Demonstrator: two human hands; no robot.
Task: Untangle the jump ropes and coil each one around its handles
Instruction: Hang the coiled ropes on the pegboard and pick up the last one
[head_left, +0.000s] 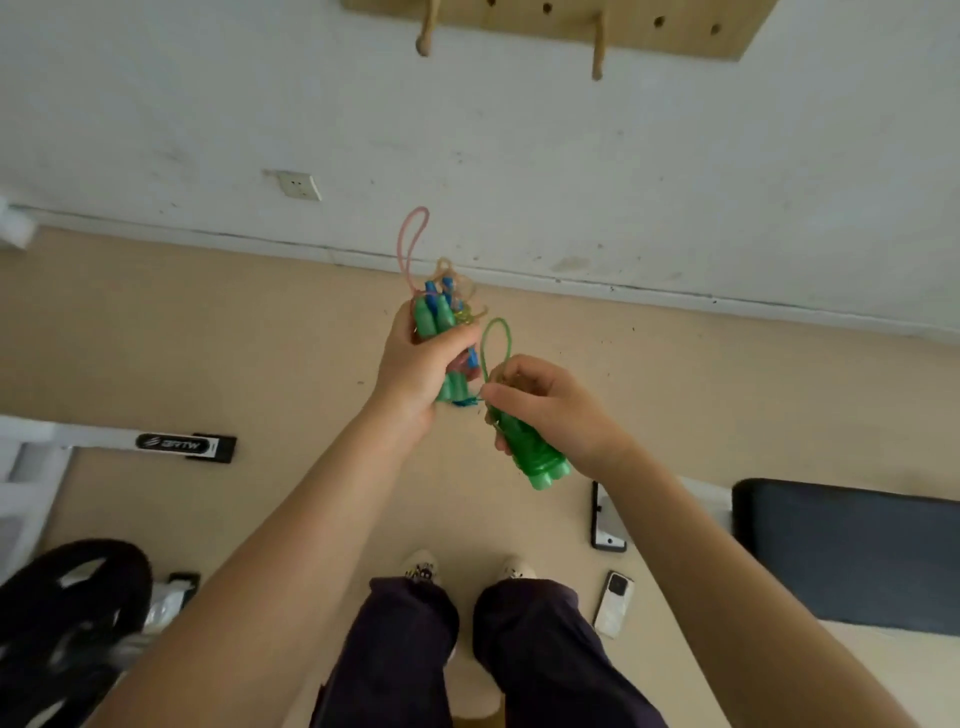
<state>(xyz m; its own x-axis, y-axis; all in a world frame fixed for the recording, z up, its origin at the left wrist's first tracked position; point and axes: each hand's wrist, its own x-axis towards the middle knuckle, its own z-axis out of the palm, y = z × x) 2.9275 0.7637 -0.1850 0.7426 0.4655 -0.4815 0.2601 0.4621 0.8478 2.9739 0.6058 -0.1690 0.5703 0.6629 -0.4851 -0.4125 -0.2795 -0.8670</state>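
Hands held out over the tan floor (291, 332), head view only; left hand (415, 364) clamped round a bundle of handles (439, 319), green and blue ones together, w/ tangled rope piled on top of it; a pink rope loop (413, 244) sticks up from the bundle toward the wall (467, 130); right hand (550, 410) grips a pair of green handles (537, 457) w/ green rope wound round them, thumb and forefinger pinching the rope just above; a green rope loop (496, 343) rises from that pinch, between the two hands; a short bit of rope runs from the right fingers to the bottom of the left bundle; hands near each other but not touching; below them, dark trousers (524, 649) and light shoes (423, 569); two phones (608, 519) lie on the floor beside the right foot; dark padded bench (852, 556) at right edge; black weight plate (67, 613) at bottom left corner; white frame w/ a black label (176, 444) at left; socket (298, 186) low on the wall; wooden pegboard (566, 26) w/ pegs at top.
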